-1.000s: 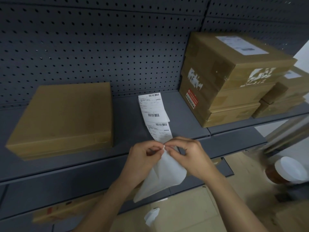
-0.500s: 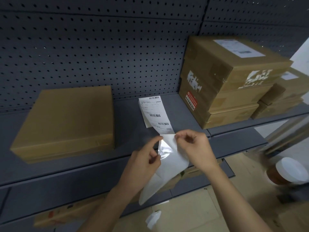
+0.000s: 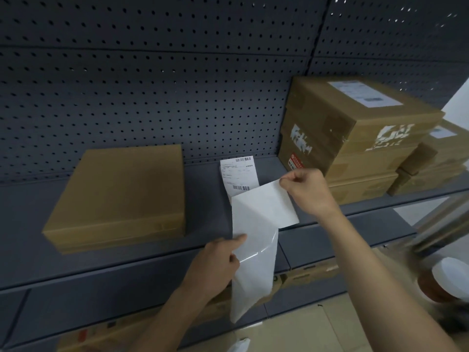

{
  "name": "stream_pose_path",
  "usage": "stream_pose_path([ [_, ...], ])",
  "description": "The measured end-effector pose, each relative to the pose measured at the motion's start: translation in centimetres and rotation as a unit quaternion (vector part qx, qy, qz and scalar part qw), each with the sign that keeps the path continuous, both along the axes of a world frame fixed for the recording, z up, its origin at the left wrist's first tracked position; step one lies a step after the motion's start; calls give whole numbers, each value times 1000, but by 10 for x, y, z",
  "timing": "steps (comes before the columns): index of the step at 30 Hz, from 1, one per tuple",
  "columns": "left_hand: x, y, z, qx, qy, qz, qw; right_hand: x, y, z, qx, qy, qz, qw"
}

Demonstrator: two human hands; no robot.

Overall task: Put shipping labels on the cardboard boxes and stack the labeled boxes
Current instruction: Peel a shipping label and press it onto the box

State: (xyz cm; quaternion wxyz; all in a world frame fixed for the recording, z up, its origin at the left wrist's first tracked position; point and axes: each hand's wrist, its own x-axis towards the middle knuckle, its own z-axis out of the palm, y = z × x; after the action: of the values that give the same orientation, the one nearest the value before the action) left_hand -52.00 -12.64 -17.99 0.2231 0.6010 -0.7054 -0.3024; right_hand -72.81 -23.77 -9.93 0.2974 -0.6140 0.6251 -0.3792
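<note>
A strip of printed shipping labels lies on the grey shelf. My right hand pinches the top corner of a white label that is partly peeled up, blank side toward me. My left hand holds the glossy backing paper that hangs below the shelf edge. A plain unlabeled cardboard box lies flat on the shelf to the left. At the right stands a stack of cardboard boxes with a label on the top one.
A dark pegboard wall backs the shelf. A second, lower stack of labeled boxes sits at the far right. Below are a lower shelf with flat cardboard, a scrap of paper on the floor and a white-lidded container.
My right hand has pulled the label up and to the right, away from the backing. My left hand has slid down along the backing. The view has tilted upward slightly.
</note>
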Motion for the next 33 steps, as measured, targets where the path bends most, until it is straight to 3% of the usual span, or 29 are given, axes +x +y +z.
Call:
stream_pose_path([
  [8, 7, 6, -11, 65, -16, -14, 998, 0, -5, 23, -41, 54, -32, 997],
  [13, 10, 7, -16, 80, -48, -30, 995, 0, -7, 27, -75, 53, -60, 994],
  [23, 14, 8, -12, 127, -34, -43, 990, -12, -5, 47, -97, 60, -125, 986],
  [30, 14, 6, -7, 97, -22, -43, 994, -1, 6, 61, -174, 14, -122, 977],
  [33, 15, 7, 0, 70, -58, -57, 994, 9, 11, 63, -190, -4, -94, 977],
])
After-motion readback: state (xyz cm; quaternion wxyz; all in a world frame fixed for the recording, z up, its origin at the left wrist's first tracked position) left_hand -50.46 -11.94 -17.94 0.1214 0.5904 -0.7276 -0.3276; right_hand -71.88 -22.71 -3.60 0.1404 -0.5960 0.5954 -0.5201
